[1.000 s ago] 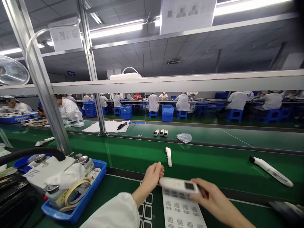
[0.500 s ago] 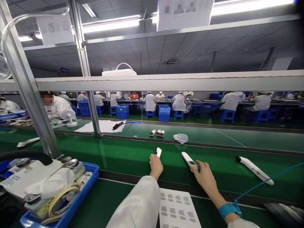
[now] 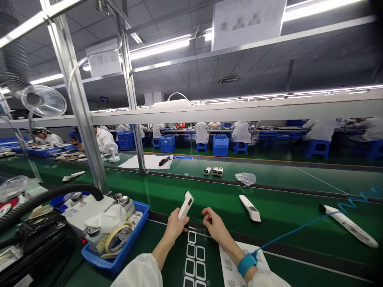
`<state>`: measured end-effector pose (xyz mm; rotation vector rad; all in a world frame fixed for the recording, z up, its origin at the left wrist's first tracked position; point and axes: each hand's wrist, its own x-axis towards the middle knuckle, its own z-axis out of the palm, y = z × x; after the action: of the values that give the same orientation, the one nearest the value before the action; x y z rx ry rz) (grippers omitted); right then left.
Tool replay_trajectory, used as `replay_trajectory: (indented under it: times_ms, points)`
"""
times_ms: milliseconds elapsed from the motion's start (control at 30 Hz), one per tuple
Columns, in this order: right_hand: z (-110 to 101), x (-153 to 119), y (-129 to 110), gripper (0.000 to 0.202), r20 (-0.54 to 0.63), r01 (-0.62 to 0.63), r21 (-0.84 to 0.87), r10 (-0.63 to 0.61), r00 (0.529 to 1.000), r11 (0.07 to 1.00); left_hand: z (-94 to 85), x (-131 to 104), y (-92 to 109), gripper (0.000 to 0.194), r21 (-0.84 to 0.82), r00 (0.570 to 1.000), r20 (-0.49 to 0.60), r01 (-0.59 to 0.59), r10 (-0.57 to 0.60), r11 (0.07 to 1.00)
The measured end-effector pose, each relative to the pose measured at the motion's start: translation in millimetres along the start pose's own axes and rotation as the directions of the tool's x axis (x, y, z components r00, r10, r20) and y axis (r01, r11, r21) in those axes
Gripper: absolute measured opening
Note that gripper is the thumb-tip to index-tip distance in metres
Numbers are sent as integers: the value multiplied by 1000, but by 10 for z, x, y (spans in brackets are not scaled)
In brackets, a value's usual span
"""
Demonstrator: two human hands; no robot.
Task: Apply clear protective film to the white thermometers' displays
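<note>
One white device [image 3: 186, 204] in left hand [image 3: 174, 225]

Green conveyor belt [image 3: 167, 193] carries two white devices [image 3: 250, 202]; nearer bench [image 3: 299, 275] bears blue tray [image 3: 136, 235].

1. The white device [image 3: 185, 205] in the left hand [image 3: 174, 226] looks like smooth, slightly glossy plastic.
2. The second white device [image 3: 250, 208] on the belt has the same smooth plastic shell.
3. The conveyor belt [image 3: 287, 215] is a green, faintly sheened, rubbery sheet.
4. The label sheet [image 3: 231, 265] by the right hand [image 3: 216, 228] is matt white paper.
5. The blue tray [image 3: 128, 249] is glossy moulded plastic.
6. The frame post [image 3: 79, 99] is brushed, pale metal.
7. The wrist strap [image 3: 246, 264] looks like blue woven cloth.
8. The sleeves are white, finely striped fabric.
</note>
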<state>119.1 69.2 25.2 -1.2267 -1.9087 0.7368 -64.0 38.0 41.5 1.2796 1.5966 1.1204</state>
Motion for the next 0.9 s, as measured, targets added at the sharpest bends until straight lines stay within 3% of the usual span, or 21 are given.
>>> replay_trajectory:
  times_ms: [167,267,367,467,733,900]
  points:
    - [-62,-79,-103,7,-76,46,64,-41,996,997,99,-205,-18,22,-249,997,76,43,-25,968]
    - [-120,-251,-213,5,-116,94,-32,-97,988,995,210,-249,-5,21,-313,998,42,57,-46,948]
    - [-116,-433,-325,19,-78,162,-205,-181,980,965,285,-287,14,20,-329,999,10,40,-39,943]
    - [-84,-545,-376,22,-29,152,-313,-169,985,938,314,-344,45,19,-332,1000,-12,13,-18,943]
    - [-9,-611,-357,19,1,192,-312,-202,979,930,318,-498,88,16,-321,998,-59,-29,11,947]
    - [39,-779,-527,22,11,292,-300,-303,953,908,291,-530,22,17,-304,999,-41,4,-17,953]
